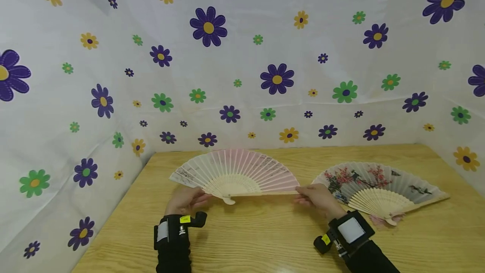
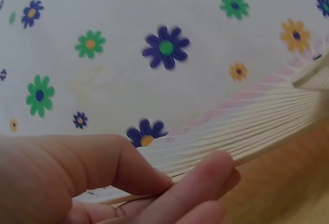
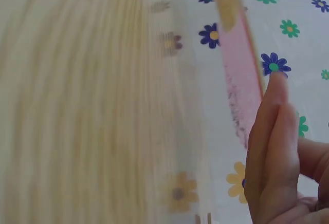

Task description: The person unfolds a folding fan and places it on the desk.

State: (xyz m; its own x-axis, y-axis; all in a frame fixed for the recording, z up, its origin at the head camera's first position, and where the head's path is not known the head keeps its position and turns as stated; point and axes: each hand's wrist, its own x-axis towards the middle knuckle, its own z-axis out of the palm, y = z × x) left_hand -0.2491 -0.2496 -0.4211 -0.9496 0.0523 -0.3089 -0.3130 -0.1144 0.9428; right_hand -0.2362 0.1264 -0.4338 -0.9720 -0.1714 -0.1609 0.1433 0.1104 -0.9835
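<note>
A pink and white folding fan is spread wide between my two hands, with its pale ribs meeting at a pivot near the bottom. My left hand pinches the fan's left end between thumb and fingers, which the left wrist view shows close up on the outer rib. At the opposite end, my right hand grips the tip of the right outer guard. The pink cloth runs up to the fingers in the right wrist view; the thumb's contact is partly hidden there.
To the right, a second open fan with red blossoms and birds lies on the wooden table, a pink tassel by its pivot. White flower-printed cloth walls the table's back and sides.
</note>
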